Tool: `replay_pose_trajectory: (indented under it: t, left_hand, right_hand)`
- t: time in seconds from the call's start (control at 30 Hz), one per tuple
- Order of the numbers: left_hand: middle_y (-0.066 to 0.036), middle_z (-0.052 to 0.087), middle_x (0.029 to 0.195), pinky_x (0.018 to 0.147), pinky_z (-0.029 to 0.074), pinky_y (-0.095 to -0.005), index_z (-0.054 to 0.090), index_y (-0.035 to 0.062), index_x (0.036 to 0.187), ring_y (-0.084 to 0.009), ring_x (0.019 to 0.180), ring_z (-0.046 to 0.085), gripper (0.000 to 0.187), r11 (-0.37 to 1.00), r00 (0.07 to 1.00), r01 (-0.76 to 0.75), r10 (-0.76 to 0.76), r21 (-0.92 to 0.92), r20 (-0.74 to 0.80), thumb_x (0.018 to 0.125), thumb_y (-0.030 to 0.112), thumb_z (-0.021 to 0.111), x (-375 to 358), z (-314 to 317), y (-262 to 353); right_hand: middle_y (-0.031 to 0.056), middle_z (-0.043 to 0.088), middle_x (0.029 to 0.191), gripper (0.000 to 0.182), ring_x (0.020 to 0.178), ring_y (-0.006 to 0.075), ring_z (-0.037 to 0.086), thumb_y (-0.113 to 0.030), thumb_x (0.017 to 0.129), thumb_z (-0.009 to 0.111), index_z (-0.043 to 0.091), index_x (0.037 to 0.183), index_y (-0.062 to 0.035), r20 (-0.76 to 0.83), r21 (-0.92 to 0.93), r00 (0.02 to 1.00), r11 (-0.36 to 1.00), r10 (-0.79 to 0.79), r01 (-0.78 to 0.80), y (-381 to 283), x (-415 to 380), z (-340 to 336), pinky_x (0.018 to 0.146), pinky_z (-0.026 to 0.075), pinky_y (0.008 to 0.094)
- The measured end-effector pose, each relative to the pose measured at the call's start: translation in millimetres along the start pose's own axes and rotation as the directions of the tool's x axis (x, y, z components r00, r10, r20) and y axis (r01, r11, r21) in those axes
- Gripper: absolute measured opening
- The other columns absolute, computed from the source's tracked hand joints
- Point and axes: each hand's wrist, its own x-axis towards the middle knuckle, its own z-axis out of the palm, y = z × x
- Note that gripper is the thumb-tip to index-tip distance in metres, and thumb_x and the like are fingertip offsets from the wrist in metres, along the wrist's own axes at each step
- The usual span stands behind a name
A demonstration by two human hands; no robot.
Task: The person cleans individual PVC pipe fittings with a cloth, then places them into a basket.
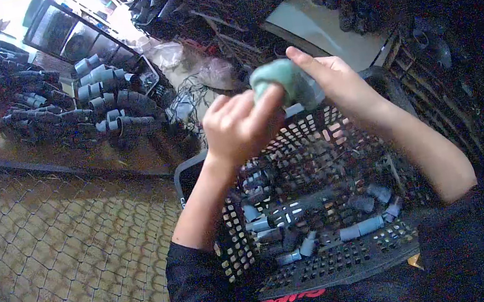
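Observation:
Above a black plastic crate (pixel 193 162), my two hands meet around a pale green cloth (pixel 276 73). My left hand (pixel 237 125) is closed on the cloth, the thumb pressed against its bunched folds. My right hand (pixel 339 82) grips a grey pipe fitting (pixel 309 93) from the right side, thumb raised; the cloth and fingers hide much of this piece and blur softens its outline. Below, grey pipe fittings (pixel 362 228) lie loose on the crate's perforated floor, some joined end to end.
Stacked grey pipe fittings (pixel 111 93) stand on a brown surface at the upper left. Wire mesh (pixel 75 262) stretches across the lower left. Clear plastic bags (pixel 216 73) lie beyond the crate. A pale board (pixel 323 25) and dark racks (pixel 442 85) are on the right.

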Motion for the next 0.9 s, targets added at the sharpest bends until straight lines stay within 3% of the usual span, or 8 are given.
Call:
replay_pose_trajectory:
  t: [0.13, 0.27, 0.4, 0.53, 0.6, 0.7, 0.8, 0.9]
  left_hand:
    - [0.004, 0.05, 0.061, 0.048, 0.04, -0.0288, 0.064, 0.017, 0.102, -0.0127, 0.049, 0.052, 0.03, 0.991, 0.994, -0.108, 0.11, -0.073, 0.024, 0.073, 0.023, 0.069, 0.5, 1.0, 10.3]
    - [0.005, 0.047, 0.059, 0.048, 0.04, -0.0293, 0.063, 0.0182, 0.103, -0.0125, 0.05, 0.053, 0.032, 0.996, 0.996, -0.08, 0.081, -0.033, 0.026, 0.073, 0.024, 0.07, 1.2, 2.8, 6.5]
    - [0.001, 0.054, 0.063, 0.049, 0.043, -0.0307, 0.061, 0.0164, 0.106, -0.0171, 0.049, 0.055, 0.036, 0.989, 0.998, 0.066, -0.063, -0.129, 0.026, 0.071, 0.019, 0.07, -0.6, 7.5, 6.0]
    - [0.0, 0.056, 0.065, 0.05, 0.046, -0.0326, 0.061, 0.0183, 0.108, -0.018, 0.052, 0.058, 0.038, 0.983, 0.985, 0.034, -0.002, -0.181, 0.172, 0.071, 0.021, 0.071, 1.0, -0.1, 18.5]
    - [0.0, 0.057, 0.067, 0.05, 0.046, -0.033, 0.06, 0.0187, 0.108, -0.0184, 0.054, 0.059, 0.039, 0.993, 0.97, 0.032, -0.003, -0.117, 0.243, 0.071, 0.021, 0.07, 4.4, -2.3, 13.4]
    - [0.0, 0.058, 0.067, 0.05, 0.046, -0.033, 0.06, 0.0186, 0.11, -0.019, 0.054, 0.059, 0.04, 0.988, 0.983, 0.115, -0.098, -0.106, 0.154, 0.072, 0.021, 0.07, -7.3, 9.3, 7.1]
    - [0.0, 0.057, 0.066, 0.049, 0.044, -0.0322, 0.061, 0.0187, 0.111, -0.0172, 0.051, 0.056, 0.04, 0.986, 0.99, -0.025, 0.048, -0.165, 0.134, 0.072, 0.022, 0.07, -11.2, 9.9, 12.7]
    - [0.0, 0.062, 0.071, 0.05, 0.046, -0.0332, 0.06, 0.0162, 0.111, -0.0172, 0.055, 0.06, 0.043, 0.996, 0.978, 0.022, -0.004, -0.088, 0.209, 0.069, 0.02, 0.07, -5.3, 1.0, 21.4]
  right_hand:
    - [-0.0017, 0.063, 0.075, 0.049, 0.067, 0.0052, 0.054, -0.053, 0.088, 0.061, 0.068, 0.086, -0.005, -0.023, 0.018, 0.998, 0.998, -0.058, 0.059, -5.3, -3.6, 1.0, 0.064, 0.044, 0.0214]
    - [-0.0039, 0.061, 0.074, 0.049, 0.066, 0.0037, 0.053, -0.057, 0.081, 0.068, 0.067, 0.084, -0.0077, -0.026, -0.068, 0.997, 0.995, -0.077, 0.075, -1.5, 2.0, -6.2, 0.062, 0.042, 0.0209]
    - [-0.0024, 0.065, 0.075, 0.049, 0.065, 0.0038, 0.057, -0.055, 0.083, 0.067, 0.07, 0.086, -0.0064, -0.002, -0.006, 0.999, 0.999, 0.044, -0.044, -4.7, 1.6, -7.9, 0.062, 0.045, 0.0202]
    - [-0.0011, 0.066, 0.076, 0.047, 0.066, 0.0042, 0.058, -0.052, 0.088, 0.063, 0.07, 0.085, -0.0051, 0.002, -0.101, 1.0, 0.995, 0.013, -0.013, -1.1, 5.0, -11.0, 0.061, 0.047, 0.0216]
    - [-0.0043, 0.061, 0.072, 0.045, 0.064, 0.0029, 0.053, -0.051, 0.091, 0.058, 0.068, 0.085, -0.0079, -0.068, -0.083, 0.997, 0.996, -0.021, 0.015, 4.5, 5.0, -7.8, 0.058, 0.044, 0.0211]
    - [-0.0085, 0.053, 0.067, 0.043, 0.059, 0.0016, 0.045, -0.05, 0.096, 0.051, 0.067, 0.085, -0.0114, -0.083, -0.094, 0.996, 0.996, -0.017, 0.009, 7.8, 7.8, -10.6, 0.054, 0.038, 0.0207]
    - [-0.0034, 0.061, 0.079, 0.044, 0.073, 0.0053, 0.054, -0.047, 0.096, 0.051, 0.067, 0.09, -0.0072, -0.11, -0.077, 0.994, 0.997, 0.019, -0.027, 1.1, 1.6, -9.9, 0.069, 0.044, 0.0231]
    - [0.0026, 0.065, 0.093, 0.044, 0.083, 0.0094, 0.06, -0.045, 0.099, 0.046, 0.064, 0.107, -0.0057, -0.085, -0.068, 0.996, 0.998, 0.001, -0.007, -2.1, -3.8, -8.3, 0.073, 0.048, 0.0255]
